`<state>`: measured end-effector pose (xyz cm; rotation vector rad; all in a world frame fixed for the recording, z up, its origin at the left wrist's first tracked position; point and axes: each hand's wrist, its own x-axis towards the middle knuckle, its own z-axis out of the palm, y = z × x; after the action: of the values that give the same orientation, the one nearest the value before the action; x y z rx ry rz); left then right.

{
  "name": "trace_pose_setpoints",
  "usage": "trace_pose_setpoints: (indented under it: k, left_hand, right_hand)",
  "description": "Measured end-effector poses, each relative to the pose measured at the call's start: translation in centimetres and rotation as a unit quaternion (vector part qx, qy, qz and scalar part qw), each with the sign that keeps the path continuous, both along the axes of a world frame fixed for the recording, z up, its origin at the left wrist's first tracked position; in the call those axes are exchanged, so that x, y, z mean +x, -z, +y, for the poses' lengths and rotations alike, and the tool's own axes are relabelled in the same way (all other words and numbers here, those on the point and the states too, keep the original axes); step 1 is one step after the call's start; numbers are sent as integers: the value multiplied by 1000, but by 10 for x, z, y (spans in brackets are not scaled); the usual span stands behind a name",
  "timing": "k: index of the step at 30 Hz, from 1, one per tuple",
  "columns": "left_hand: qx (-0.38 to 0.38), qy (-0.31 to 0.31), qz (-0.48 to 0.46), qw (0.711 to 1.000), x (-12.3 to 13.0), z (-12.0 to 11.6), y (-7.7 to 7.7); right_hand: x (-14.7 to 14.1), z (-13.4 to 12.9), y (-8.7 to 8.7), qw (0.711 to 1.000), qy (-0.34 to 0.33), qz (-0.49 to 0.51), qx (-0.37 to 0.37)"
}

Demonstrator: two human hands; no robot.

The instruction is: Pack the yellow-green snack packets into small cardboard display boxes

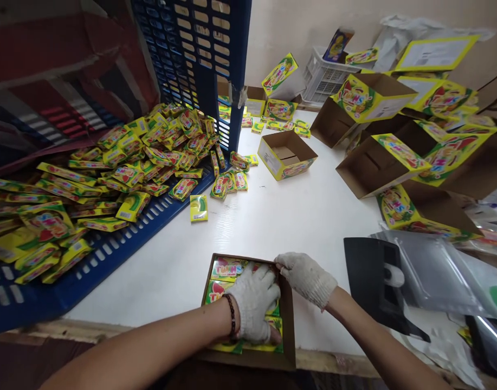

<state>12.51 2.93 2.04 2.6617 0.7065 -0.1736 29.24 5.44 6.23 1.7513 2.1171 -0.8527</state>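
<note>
An open cardboard box (288, 325) lies at the table's front edge, lined with small yellow-green packs (227, 269) printed "TWINS". Across these packs my gloved left hand (254, 303) rests with its fingers spread, covering some of them. My gloved right hand (307, 276) pinches the box's far right corner between thumb and fingers. Both hands wear white knit gloves, and a beaded bracelet (232, 315) circles the left wrist. One loose pack (198, 208) lies on the white table (264, 216) beyond the box, close to a small cluster of packs (230, 183).
A tilted blue crate (53, 303) at left spills a heap of packs (122, 168). An open carton (289, 154) stands mid-table; several stacked cartons (394, 157) fill the right. Nearer are a black tape dispenser (374, 281) and clear plastic sheets (435, 271). A white basket (327, 78) stands behind.
</note>
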Motion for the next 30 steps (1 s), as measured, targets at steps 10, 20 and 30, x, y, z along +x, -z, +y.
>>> trace_pose_setpoints:
  k: [10, 20, 30]
  left_hand:
    - [-18, -82, -170, 982, -29, 35, -37]
    - [144, -549, 36, 822, -99, 167, 6]
    - [33, -568, -74, 819, -149, 120, 12]
  right_hand:
    - [-32, 85, -7, 995, -4, 89, 42]
    - [-144, 205, 29, 975, 138, 173, 26]
    - [-15, 82, -27, 970, 44, 239, 2]
